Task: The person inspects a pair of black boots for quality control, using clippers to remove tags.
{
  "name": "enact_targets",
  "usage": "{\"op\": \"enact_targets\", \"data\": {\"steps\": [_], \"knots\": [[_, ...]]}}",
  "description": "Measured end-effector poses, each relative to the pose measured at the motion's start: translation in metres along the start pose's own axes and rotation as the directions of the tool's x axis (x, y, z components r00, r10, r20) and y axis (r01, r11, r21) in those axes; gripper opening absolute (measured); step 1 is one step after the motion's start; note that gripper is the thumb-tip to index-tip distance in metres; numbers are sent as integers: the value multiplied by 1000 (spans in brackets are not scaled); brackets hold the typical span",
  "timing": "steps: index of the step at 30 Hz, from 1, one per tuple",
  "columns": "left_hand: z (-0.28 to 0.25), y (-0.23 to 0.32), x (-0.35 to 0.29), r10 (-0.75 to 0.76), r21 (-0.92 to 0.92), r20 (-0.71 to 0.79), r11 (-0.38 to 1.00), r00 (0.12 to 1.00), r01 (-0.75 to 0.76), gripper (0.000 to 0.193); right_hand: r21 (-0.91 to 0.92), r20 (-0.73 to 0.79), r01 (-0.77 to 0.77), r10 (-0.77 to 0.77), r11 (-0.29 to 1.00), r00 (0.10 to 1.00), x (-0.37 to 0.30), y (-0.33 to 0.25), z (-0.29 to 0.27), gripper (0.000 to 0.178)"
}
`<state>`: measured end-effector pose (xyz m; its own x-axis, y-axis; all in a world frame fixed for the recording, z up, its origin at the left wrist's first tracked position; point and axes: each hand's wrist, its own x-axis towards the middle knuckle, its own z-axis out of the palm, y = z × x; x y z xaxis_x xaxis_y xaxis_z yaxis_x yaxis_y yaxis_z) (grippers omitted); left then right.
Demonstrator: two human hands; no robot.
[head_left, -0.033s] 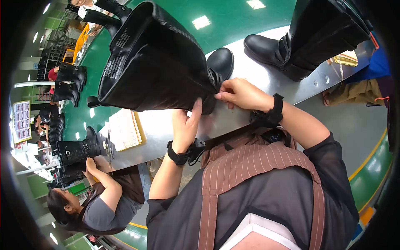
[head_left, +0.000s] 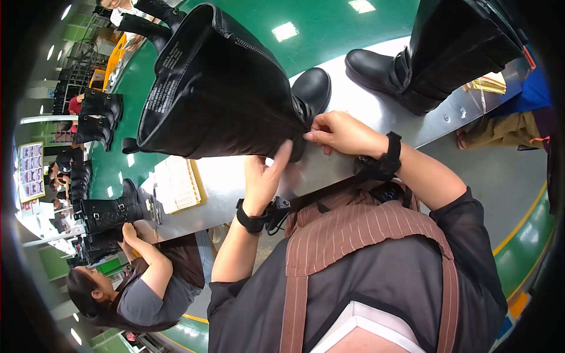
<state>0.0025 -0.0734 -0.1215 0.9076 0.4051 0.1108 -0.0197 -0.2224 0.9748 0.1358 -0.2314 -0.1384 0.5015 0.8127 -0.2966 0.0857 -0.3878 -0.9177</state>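
Note:
A tall black boot [head_left: 235, 100] stands on the metal-topped bench, its wide shaft opening facing me and its rounded toe pointing away. At its ankle, my right hand [head_left: 347, 134] has thumb and forefinger pinched together on the end of a thin black strap [head_left: 301, 115]. Lower on the same boot, my left hand [head_left: 261, 183] grips near the heel, thumb lifted along the near side and its other fingers hidden by the shaft. A second tall black boot [head_left: 459, 53] with an ankle strap stands to the right.
Left of me a stack of paper sheets [head_left: 176, 185] lies on the metal bench top [head_left: 353, 94]. A co-worker [head_left: 141, 282] handles black buckled boots [head_left: 112, 212] farther left. More boots [head_left: 100, 115] stand along the green surface [head_left: 323, 29]. Yellowish papers [head_left: 488, 82] lie at the right.
My left thumb has shifted slightly to the right by the ankle, and the boot's shaft sits a touch lower. My right hand keeps its pinch at the same spot.

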Motion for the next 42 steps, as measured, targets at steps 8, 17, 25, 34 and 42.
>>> {"op": "enact_targets", "data": {"steps": [8, 17, 25, 34, 42], "knots": [[4, -17, -1, -152, 111, 134, 984, 979, 137, 32, 207, 242, -161, 109, 965, 964, 6, -2, -5, 35], [7, -24, 0, -124, 89, 90, 989, 988, 117, 28, 429, 48, 2, -25, 903, 999, -3, 0, 11, 34], [10, -21, 5, -162, 117, 100, 982, 982, 150, 20, 453, 56, 231, -286, 861, 957, -27, -67, -13, 34], [10, -21, 9, -166, 24, 106, 986, 980, 164, 21, 405, 26, 210, -240, 890, 970, -27, -82, -7, 34], [15, -9, 13, -82, -190, 206, 974, 975, 122, 29, 504, -14, 373, -424, 779, 906, -53, -128, -27, 34]]}}
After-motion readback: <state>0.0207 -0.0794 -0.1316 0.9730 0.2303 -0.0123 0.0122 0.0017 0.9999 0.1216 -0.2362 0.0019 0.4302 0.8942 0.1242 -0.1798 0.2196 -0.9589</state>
